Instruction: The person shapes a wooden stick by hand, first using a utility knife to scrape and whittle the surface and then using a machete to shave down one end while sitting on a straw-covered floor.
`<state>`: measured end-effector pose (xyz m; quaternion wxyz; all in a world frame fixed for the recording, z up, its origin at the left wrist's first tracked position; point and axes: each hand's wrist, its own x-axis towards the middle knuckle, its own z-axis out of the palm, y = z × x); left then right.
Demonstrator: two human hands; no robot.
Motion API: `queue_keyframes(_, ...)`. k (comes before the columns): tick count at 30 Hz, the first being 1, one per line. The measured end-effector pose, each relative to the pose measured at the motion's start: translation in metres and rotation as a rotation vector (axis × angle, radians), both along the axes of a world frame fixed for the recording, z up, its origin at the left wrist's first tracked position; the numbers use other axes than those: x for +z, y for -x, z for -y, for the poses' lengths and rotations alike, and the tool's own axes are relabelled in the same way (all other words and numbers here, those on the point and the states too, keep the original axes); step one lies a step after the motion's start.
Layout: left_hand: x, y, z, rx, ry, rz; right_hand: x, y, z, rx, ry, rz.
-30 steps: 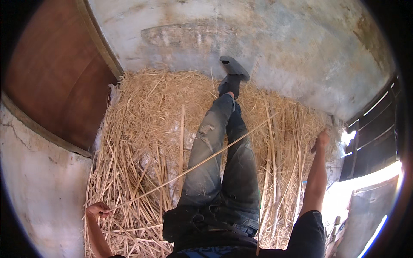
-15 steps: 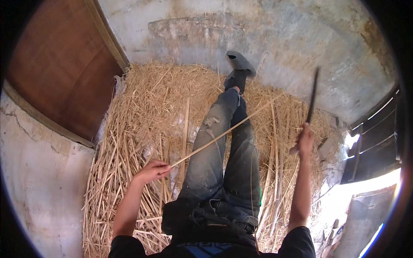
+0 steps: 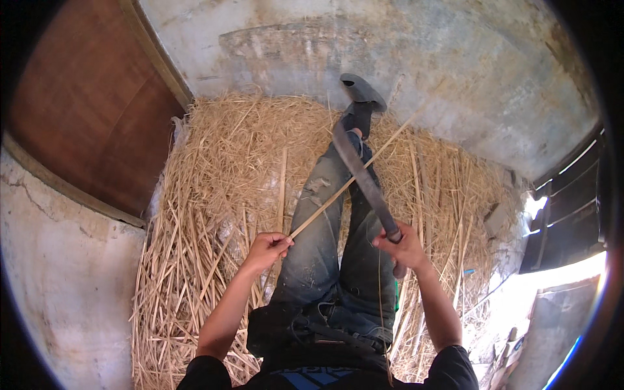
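Near the middle, my left hand [image 3: 268,251] pinches the near end of a long thin wooden strip [image 3: 319,211], pale in colour. The strip slants away to the upper right, over my outstretched legs. My right hand [image 3: 404,246] is wrapped around the handle of a machete [image 3: 365,180] with a long dark blade, curved at its tip. Its blade points to the upper left and crosses the strip above my shins; whether the two touch I cannot tell. The butt of the handle shows below my right fist.
Pale shavings [image 3: 247,143] and loose split strips [image 3: 175,286] cover the floor around my legs [image 3: 312,240]. A stained wall [image 3: 416,52] rises beyond my shoe [image 3: 359,91]. A brown door panel [image 3: 91,97] stands at the left. Dark slats [image 3: 565,214] and bright light are at the right.
The machete has swung from the far right, upright, to the left across the strip. My left hand has shifted right with the strip, and my right hand has come in nearer my legs.
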<state>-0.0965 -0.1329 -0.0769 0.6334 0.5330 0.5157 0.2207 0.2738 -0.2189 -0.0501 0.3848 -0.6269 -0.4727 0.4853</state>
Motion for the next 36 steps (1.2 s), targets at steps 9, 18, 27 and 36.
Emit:
queue_keyframes(9, 0.001, -0.001, -0.003, 0.006, 0.023, -0.032, -0.059, -0.024, 0.06, -0.115, -0.024, -0.035)
queue_keyframes(18, -0.011, 0.001, 0.002, 0.028, -0.146, -0.036, -0.034, -0.136, 0.096, -0.548, -0.464, 0.843)
queue_keyframes(27, -0.003, 0.03, 0.023, 0.019, -0.229, -0.111, -0.03, -0.043, 0.031, -0.424, -0.233, 0.328)
queue_keyframes(36, -0.034, 0.086, 0.055, 0.121, -0.474, -0.305, -0.033, -0.007, -0.088, -0.444, -0.084, -0.084)
